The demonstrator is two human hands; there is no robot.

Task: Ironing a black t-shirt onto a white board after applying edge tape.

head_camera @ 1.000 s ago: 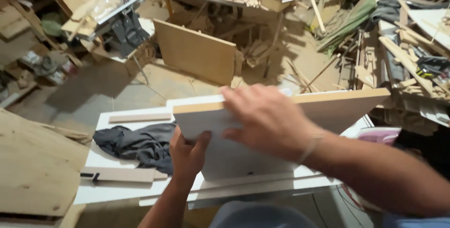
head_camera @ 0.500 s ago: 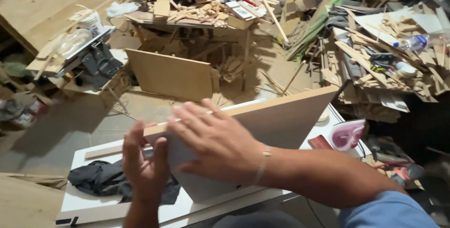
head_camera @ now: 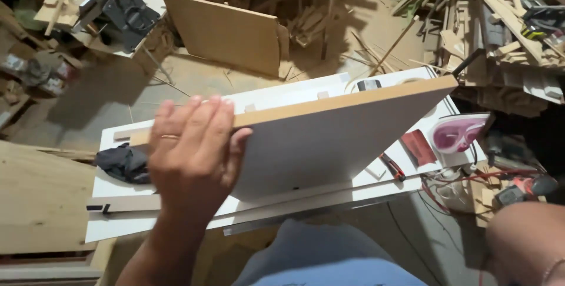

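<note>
White laminated board (head_camera: 329,145): stood on its long edge on the white worktable (head_camera: 109,227), tilted, with its raw brown upper edge running from the left up toward the right. Its lower edge sits just behind a long pale strip (head_camera: 306,195) lying along the front of the table.

Left hand (head_camera: 191,156): clasped over the board's upper left edge, fingers (head_camera: 194,115) laid side by side over the top, thumb (head_camera: 238,145) pressed to the white face; a ring shows on one finger.

Right hand: out of frame. Only the forearm (head_camera: 524,245) shows at the lower right, well apart from the board (whether that hand is spread or closed cannot be told).

On the table: dark crumpled cloth (head_camera: 123,163) at the left end, just beside the hand; a pink and white clothes iron (head_camera: 459,133) at the right end; a red-handled tool (head_camera: 391,167) near the board's lower right; a tape roll (head_camera: 368,85) behind the board.

Surroundings: a brown panel (head_camera: 226,33) leaning upright on the floor beyond the table; heaped wood offcuts (head_camera: 500,33) to the right; a table saw (head_camera: 118,9) at upper left; a cordless drill (head_camera: 524,189) at the right.
</note>
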